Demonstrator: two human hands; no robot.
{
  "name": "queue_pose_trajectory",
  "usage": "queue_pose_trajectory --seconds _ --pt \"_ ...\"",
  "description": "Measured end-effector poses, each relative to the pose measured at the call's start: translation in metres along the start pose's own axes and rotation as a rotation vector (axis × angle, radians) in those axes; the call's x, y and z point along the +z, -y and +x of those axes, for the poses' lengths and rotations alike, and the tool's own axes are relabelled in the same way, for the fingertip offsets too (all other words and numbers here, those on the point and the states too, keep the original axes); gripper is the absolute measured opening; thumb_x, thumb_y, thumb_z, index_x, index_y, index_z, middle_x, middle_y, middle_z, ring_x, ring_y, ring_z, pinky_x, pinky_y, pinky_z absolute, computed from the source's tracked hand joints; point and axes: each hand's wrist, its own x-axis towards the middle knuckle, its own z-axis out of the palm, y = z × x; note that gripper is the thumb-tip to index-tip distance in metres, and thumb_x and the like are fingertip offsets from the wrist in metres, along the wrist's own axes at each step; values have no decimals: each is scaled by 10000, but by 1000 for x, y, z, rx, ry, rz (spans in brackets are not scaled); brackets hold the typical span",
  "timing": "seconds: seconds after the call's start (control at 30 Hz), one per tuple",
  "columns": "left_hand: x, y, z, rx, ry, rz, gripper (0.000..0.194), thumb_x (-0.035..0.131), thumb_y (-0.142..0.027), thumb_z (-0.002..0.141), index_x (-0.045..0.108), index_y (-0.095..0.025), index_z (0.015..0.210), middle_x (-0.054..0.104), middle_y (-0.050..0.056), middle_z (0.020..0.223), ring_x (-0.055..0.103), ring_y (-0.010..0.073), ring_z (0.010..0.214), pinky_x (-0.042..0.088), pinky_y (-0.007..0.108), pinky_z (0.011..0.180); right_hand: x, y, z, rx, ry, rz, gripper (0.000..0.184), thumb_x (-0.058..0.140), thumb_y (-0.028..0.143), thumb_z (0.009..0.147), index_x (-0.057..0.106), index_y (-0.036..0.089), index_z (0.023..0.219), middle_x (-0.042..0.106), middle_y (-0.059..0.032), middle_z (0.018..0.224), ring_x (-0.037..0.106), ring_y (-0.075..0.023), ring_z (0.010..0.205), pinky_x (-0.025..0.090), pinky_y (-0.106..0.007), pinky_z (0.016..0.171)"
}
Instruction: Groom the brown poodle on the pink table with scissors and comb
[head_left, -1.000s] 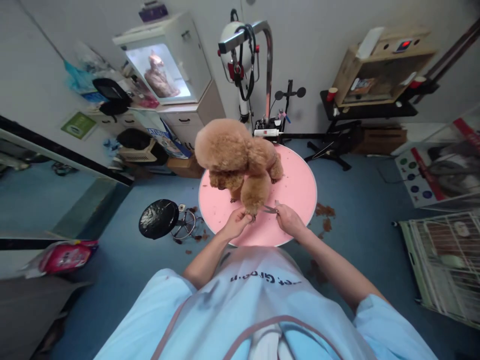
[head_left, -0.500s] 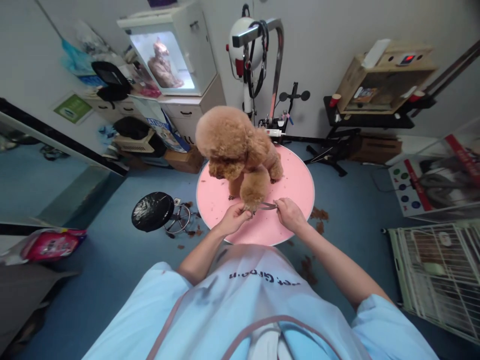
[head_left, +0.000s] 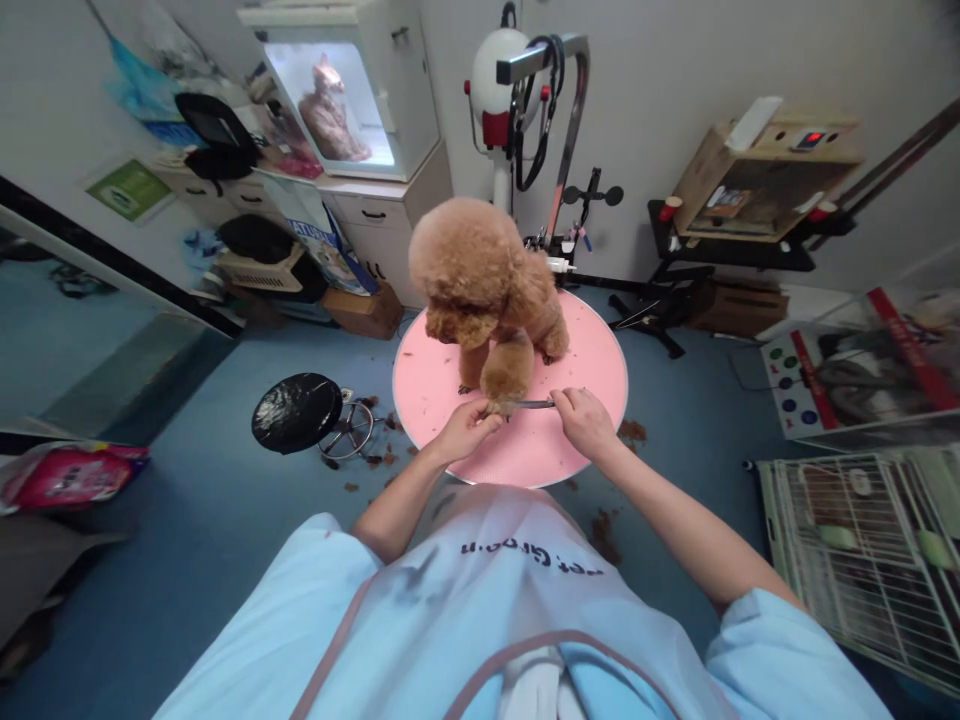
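On the round pink bench (head_left: 592, 350), the left hand (head_left: 466, 430) is holding a curly-coated brown dog (head_left: 469, 255) by its front paw (head_left: 499, 407); the right hand (head_left: 586, 422), gripping silver metal scissors (head_left: 535, 404), is seemingly trimming, next needing stillness.

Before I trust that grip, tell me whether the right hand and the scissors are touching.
Touching: the head view shows the right hand closed around the handle end of the scissors.

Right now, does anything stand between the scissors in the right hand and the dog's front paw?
Nothing visible does: the scissors in the right hand point directly at the front paw. The left hand holds it from the opposite side, fingertips near the scissors.
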Motion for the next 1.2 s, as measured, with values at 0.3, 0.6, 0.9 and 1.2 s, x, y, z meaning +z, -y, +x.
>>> queue_pose_trajectory --seconds 0.3,0.6,0.9,1.2 --pt "-7 12 -1 20 11 -71 380 545 -485 817 486 -117 745 460 8 696 399 83 633 326 214 595 -4 0 -15 29 29 -71 291 351 122 925 607 126 1062 562 -87 817 430 -185 739 321 -302 729" --pt "-9 8 -2 34 33 -25 344 533 -440 837 512 -106 760 488 24 730 429 90 659 340 220 620 -7 11 2 22 80 -76 324 341 116 906 591 120 1111 534 -92 804 413 -193 725 309 -318 729" --pt "-13 7 -4 23 7 10 359 532 -462 824 518 -110 759 478 14 711 426 92 652 338 216 611 -10 11 -9 -6 36 -137 320 347 126 926 600 140 1122 553 -76 790 403 -182 696 309 -313 704" --pt "-8 9 -1 38 16 33 355 527 -461 830 532 -110 782 489 20 723 430 96 655 343 222 619 -12 13 -8 64 46 -144 366 370 110 902 566 129 1211 551 -84 793 403 -179 689 311 -309 699"
